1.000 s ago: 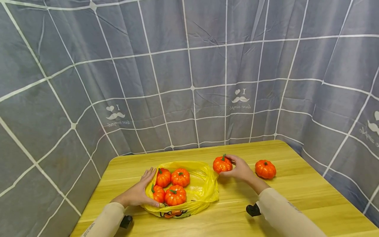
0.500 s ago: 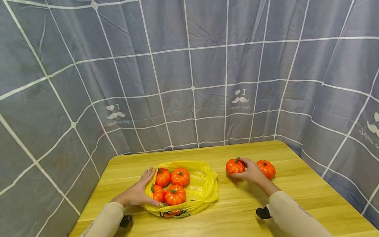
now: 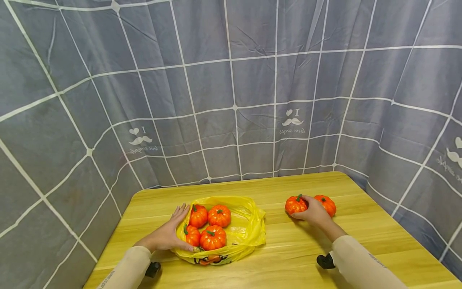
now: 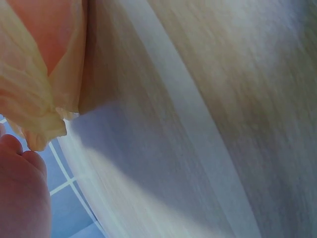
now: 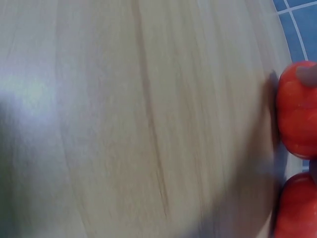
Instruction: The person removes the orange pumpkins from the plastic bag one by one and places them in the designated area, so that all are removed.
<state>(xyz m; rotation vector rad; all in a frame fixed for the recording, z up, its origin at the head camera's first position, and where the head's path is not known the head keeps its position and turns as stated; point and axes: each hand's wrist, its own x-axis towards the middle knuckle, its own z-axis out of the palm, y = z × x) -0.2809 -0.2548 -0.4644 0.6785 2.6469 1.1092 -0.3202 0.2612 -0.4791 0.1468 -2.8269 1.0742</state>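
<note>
My right hand (image 3: 315,210) grips a small orange pumpkin (image 3: 295,204) with a green stem, thumb on its near side and fingers on its far right. It sits low over the table. Just behind that hand is another orange pumpkin (image 3: 325,205), partly covered by it. A yellow plastic bag (image 3: 247,230) lies with its mouth wide, several pumpkins grouped in its left half. Spread along the bag's left rim, my left hand (image 3: 167,235) presses it with straight fingers, thumb at the front edge. The left wrist view catches the bag's crumpled edge (image 4: 29,99) beside fingertips.
The wood-grain table (image 3: 281,261) has rounded far corners. Grey curtain (image 3: 252,88) with white grid lines hangs behind it and along both sides. Dark mounts (image 3: 326,261) jut from under the sleeves close to the tabletop.
My right hand has carried its pumpkin rightward from beside the bag, over to the other loose pumpkin. The left hand and the bag have stayed put.
</note>
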